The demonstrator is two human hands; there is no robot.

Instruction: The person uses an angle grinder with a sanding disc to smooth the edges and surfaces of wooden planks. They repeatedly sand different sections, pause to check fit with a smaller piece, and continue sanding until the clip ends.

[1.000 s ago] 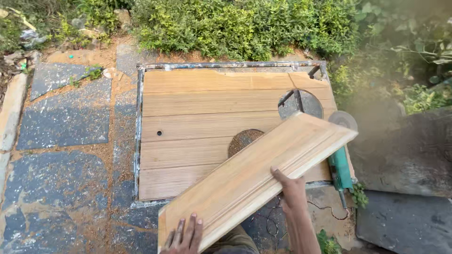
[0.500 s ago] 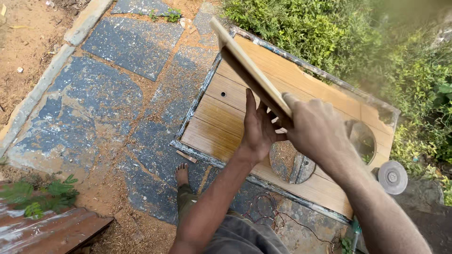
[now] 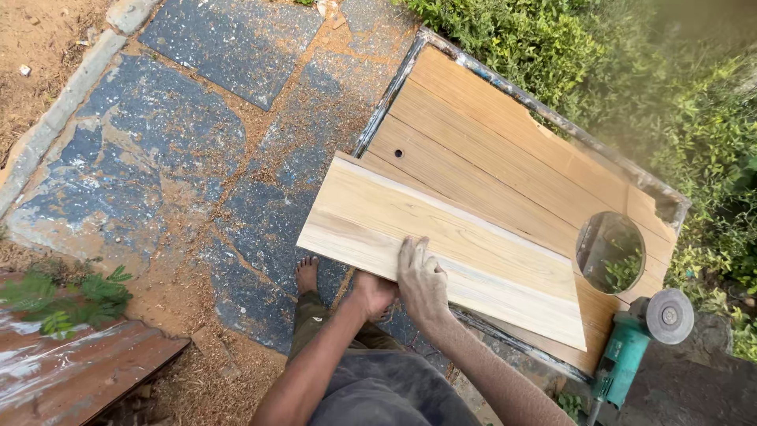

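Both hands hold a pale, smooth-grained plank lying flat across the near left corner of a metal-framed wooden tabletop: the right hand presses open-palmed on top, while the left hand seems to grip the near edge, fingers hidden beneath. A round hole pierces the tabletop at right, beside a teal angle grinder cut off by the frame.

A plank lies on the counter, its left end hanging past the counter's edge above the paving. The right hand rests on the plank; the left hand is below its near edge. An angle grinder lies at the counter's near right corner, just beside a round hole in the counter.
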